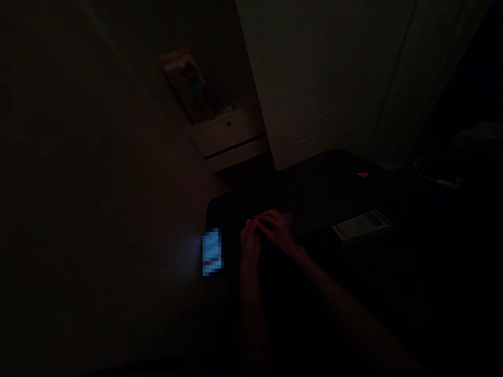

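A: What's at the left?
B: A lit screen [212, 252], just beside the wall [118, 209]. Its glow hardly reaches the hands, so I'd work by touch as much as by sight.
A: And next?
B: The left hand [250, 243], fingers bent at a small red thing [249, 222] on the near left part of the dark bench [314, 183]. I can't tell whether that grip is clamped on it or only touching.
A: The right hand [277, 228]?
B: It reaches in from the right, fingertips meeting the left hand's by the red thing. Whether its grip is together or apart is hidden in the gloom. With fingers this crowded, small, light moves would suit, one hand steadying while the other works.
A: Anything beside it?
B: A purple thing [287, 219], partly behind the right hand; an outward swing could nudge it.
A: Edges?
B: The bench's left end is near the screen, so elbow room there looks tight. The door [326, 78] stands at the far side. Rightward there seems more reach, towards a printed sheet or booklet [363, 225] near the front edge and, farther back, a red scrap [362, 175]. It's too dark to judge what else lies between.
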`<state>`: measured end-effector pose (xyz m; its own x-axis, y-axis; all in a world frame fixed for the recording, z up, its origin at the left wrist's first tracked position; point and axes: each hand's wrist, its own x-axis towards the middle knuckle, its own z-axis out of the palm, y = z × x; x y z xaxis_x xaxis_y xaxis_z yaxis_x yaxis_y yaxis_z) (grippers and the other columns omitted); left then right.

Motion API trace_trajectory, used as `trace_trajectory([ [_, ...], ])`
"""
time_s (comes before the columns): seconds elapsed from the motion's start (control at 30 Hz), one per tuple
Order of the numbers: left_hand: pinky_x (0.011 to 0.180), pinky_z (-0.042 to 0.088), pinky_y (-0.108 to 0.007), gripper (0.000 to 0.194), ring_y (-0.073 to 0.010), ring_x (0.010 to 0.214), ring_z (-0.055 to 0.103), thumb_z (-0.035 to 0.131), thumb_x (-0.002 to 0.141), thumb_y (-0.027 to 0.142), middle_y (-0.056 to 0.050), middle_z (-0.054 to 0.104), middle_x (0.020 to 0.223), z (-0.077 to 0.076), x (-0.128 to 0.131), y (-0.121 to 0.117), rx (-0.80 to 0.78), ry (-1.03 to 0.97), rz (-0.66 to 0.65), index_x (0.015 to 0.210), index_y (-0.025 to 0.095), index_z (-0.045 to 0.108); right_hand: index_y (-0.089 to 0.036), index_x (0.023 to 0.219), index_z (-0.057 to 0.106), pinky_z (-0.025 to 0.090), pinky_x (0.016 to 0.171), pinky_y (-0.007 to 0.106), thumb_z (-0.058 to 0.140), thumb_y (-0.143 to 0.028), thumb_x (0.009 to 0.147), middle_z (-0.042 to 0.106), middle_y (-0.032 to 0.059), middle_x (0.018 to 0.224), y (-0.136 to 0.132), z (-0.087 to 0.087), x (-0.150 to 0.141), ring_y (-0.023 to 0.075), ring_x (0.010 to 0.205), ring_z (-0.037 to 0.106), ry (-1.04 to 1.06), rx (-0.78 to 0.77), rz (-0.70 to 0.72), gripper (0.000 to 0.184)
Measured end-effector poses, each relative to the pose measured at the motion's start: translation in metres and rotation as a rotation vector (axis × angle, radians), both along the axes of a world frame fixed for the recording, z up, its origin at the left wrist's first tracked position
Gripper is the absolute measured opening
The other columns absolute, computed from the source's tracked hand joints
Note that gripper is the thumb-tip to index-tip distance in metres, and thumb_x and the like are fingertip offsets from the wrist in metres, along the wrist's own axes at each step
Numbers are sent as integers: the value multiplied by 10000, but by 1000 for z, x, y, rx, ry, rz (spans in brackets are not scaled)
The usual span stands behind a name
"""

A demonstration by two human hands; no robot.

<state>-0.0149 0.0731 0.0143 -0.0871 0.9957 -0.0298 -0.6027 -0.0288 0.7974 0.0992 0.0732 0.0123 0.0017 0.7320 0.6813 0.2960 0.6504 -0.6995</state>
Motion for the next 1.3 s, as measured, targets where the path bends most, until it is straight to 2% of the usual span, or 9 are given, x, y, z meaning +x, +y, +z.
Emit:
trace_trajectory([
  [0.3,853,479,-274,215,-126,837,633,846,694,244,-20,680,860,-3,-1,3,-7,0,52,804,142,691,-254,1144,732,516,911,416,668,-269,934,686,74,1071,1,-1,-1,235,1029,618,-24,15,1,220],
  [0.47,892,478,-298,210,-156,903,645,814,750,291,-50,693,908,1,0,1,1,2,-3,826,136,694,-252,1061,758,505,918,439,664,-315,948,719,71,1026,0,1,0,240,992,635,-8,3,-22,161],
  [0.77,852,491,-269,224,-140,881,651,771,821,339,-56,699,917,2,0,0,-2,-55,-73,852,132,691,-266,1001,786,519,893,434,648,-338,959,739,66,1010,-2,2,2,243,975,645,22,-13,-35,162],
  [0.97,871,488,-280,229,-150,903,660,798,786,328,-59,709,934,2,0,0,-8,-38,-51,868,136,703,-262,1047,772,519,917,426,658,-337,952,728,66,1046,0,4,2,236,1010,644,63,-43,-19,167],
  [1.13,907,475,-281,203,-154,954,662,812,754,282,-47,717,979,1,0,-2,39,20,21,897,165,727,-275,1185,732,496,980,450,652,-299,948,697,78,1119,2,4,0,238,1075,626,32,-46,-20,251],
  [1.3,919,470,-292,219,-157,965,667,840,724,268,-42,723,977,-1,-1,-2,58,34,57,888,174,728,-280,1235,712,527,940,411,642,-308,950,684,72,1082,2,0,-1,220,1033,645,50,-67,-17,295],
])
